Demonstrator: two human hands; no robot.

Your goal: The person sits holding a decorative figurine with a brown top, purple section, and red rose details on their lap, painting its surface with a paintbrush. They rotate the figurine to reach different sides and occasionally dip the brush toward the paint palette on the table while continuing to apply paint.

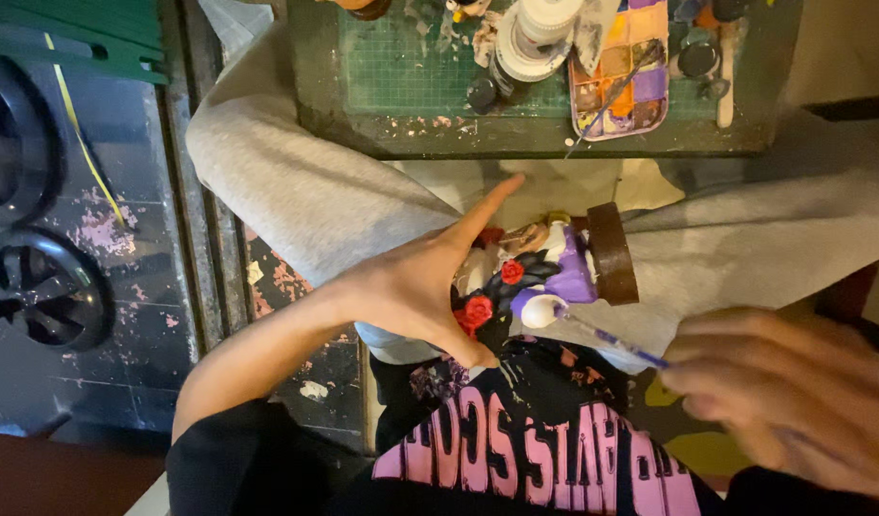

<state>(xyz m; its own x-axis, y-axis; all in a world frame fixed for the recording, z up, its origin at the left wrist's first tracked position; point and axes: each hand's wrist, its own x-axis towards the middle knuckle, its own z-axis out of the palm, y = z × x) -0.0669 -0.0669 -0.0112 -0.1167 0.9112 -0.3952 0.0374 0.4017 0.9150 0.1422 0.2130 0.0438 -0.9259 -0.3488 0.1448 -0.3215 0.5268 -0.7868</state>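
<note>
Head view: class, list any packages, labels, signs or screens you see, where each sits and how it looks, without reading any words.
Printed lettering: on the front of the black shirt, bottom centre; large pink block letters.
Stacked round containers: on the green cutting mat, top centre; white lids, any labels too blurred to tell.
No signs or screens in view.

the left hand [415, 287] holds a painted figurine [530, 277] on its side over the lap, brown base [611, 253] to the right. the right hand [793, 392], blurred, holds a thin brush [616, 341] whose tip touches the figurine's white part. a paint palette [623, 72] lies on the green counter [401, 67] above.
</note>
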